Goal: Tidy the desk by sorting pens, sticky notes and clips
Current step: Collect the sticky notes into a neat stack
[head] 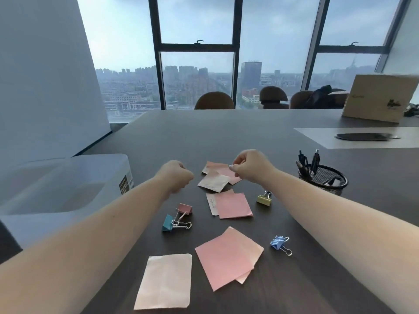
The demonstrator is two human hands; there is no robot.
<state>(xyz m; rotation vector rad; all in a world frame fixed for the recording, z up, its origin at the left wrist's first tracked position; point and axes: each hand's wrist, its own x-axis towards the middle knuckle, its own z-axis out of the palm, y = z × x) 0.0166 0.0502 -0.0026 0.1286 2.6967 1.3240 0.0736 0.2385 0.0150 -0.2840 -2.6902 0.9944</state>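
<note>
Nearest the camera, at about 6 o'clock on the dark desk [283, 137], lies a pale peach sticky note [164, 281], with a larger pink sticky note [227, 257] just beside it toward 5 o'clock, overlapping another sheet whose corner peeks out below. At 4 o'clock from that pink note sits a blue binder clip [279, 244], apart from the paper.

Toward the middle of the desk, a pink binder clip [186, 208] and a teal binder clip [168, 223] rest with their wire handles crossing. At their 3 o'clock, a pink note pair [233, 205] covers most of a white slip with writing. A yellow-green binder clip [264, 199] stands just beyond at 3 o'clock.

Farther out, at 12 o'clock from the pair, is a small heap of notes [215, 177], pink and whitish. The right hand [250, 167] is over that heap, thumb and forefinger pinched together at the edge of the top pink sheet. The left hand [175, 175] is curled into a loose fist beside the heap at 9 o'clock; whether it holds anything cannot be told.

At 3 o'clock, well apart from the notes, a black mesh pen cup [326, 177] holds several dark pens [315, 160]. At 9 o'clock a translucent plastic bin [68, 184] sits against the desk edge. A cardboard box [378, 98] stands at 2 o'clock, far across the desk.
</note>
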